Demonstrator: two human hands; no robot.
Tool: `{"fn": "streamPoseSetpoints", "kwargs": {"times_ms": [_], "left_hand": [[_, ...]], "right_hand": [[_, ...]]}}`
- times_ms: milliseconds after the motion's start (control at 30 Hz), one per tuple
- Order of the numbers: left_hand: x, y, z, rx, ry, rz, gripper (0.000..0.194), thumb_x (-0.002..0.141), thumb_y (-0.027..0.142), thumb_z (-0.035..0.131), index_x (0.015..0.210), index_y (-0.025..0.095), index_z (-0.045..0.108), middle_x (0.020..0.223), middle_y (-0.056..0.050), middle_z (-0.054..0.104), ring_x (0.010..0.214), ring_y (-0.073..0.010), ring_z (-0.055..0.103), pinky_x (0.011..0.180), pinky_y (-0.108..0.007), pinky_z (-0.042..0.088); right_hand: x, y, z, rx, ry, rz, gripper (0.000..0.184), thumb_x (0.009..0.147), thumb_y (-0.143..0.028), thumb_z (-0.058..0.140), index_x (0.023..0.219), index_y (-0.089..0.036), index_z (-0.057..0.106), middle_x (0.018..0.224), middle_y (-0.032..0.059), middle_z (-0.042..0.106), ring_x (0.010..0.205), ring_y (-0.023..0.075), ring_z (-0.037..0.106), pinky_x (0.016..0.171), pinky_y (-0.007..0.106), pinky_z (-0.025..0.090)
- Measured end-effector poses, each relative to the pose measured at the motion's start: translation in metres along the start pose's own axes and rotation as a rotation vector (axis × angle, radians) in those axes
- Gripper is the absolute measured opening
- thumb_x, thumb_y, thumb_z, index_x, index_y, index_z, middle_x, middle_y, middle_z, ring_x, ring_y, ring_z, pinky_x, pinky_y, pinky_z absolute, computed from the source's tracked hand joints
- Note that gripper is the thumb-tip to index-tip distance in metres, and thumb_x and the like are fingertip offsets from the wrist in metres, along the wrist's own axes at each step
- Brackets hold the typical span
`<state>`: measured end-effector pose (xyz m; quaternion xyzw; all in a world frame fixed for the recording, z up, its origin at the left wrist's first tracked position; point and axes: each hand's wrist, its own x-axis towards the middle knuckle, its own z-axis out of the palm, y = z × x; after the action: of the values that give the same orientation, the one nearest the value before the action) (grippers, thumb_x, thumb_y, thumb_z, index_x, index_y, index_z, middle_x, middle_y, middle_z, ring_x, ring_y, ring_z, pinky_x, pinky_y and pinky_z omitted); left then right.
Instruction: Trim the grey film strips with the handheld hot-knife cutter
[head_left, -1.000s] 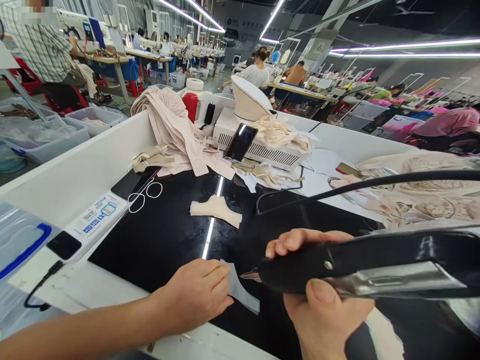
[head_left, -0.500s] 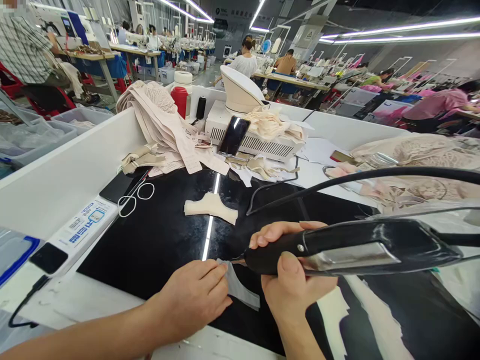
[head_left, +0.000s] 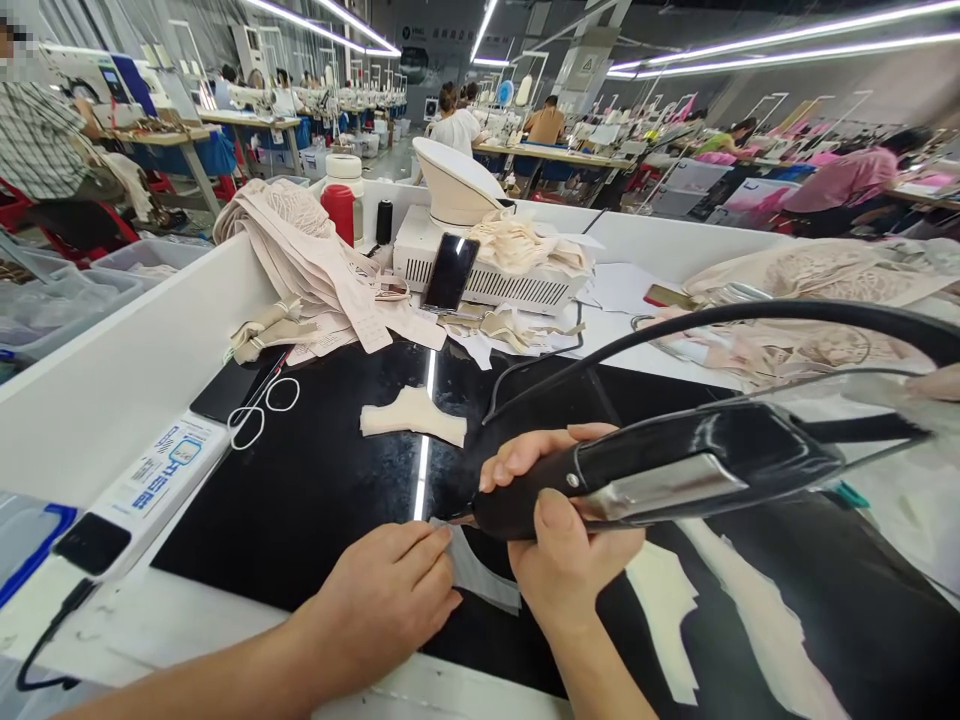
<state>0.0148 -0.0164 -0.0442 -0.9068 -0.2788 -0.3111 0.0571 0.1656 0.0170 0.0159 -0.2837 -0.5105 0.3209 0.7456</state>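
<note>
My right hand is wrapped round the black grip of a corded handheld power tool with a shiny metal panel on its side. The tool's narrow tip points left, at the end of a thin, sheer greyish-white curved fabric piece. My left hand is closed on that same end, its fingertips next to the tip. Whether the tip touches the fabric I cannot tell. Beyond my hands, a cream fabric piece with a raised middle lies flat on the black work surface.
Two pale cut pieces, a cream one and a pinkish one, lie at right. A thick black cable arches over the surface. A phone leans against a white vented box. Beige fabric strips are heaped at back left.
The whole view has shifted slightly to the left. The tool and my right hand sit a little further left and higher in the picture; my left hand keeps hold of the sheer piece.
</note>
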Motion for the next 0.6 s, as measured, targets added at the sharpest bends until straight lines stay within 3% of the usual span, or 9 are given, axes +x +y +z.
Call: {"fn": "streamPoseSetpoints", "kwargs": {"times_ms": [600], "left_hand": [[0.0007, 0.0003, 0.0008, 0.031, 0.001, 0.022, 0.030, 0.106, 0.024, 0.043, 0.095, 0.012, 0.068, 0.102, -0.006, 0.077, 0.098, -0.0162, 0.071, 0.087, -0.028, 0.057]], "right_hand": [[-0.0020, 0.0094, 0.0105, 0.093, 0.004, 0.041, 0.033, 0.087, -0.030, 0.074, 0.114, -0.027, 0.056, 0.082, -0.0027, 0.062, 0.066, 0.0141, 0.060, 0.059, 0.032, 0.054]]}}
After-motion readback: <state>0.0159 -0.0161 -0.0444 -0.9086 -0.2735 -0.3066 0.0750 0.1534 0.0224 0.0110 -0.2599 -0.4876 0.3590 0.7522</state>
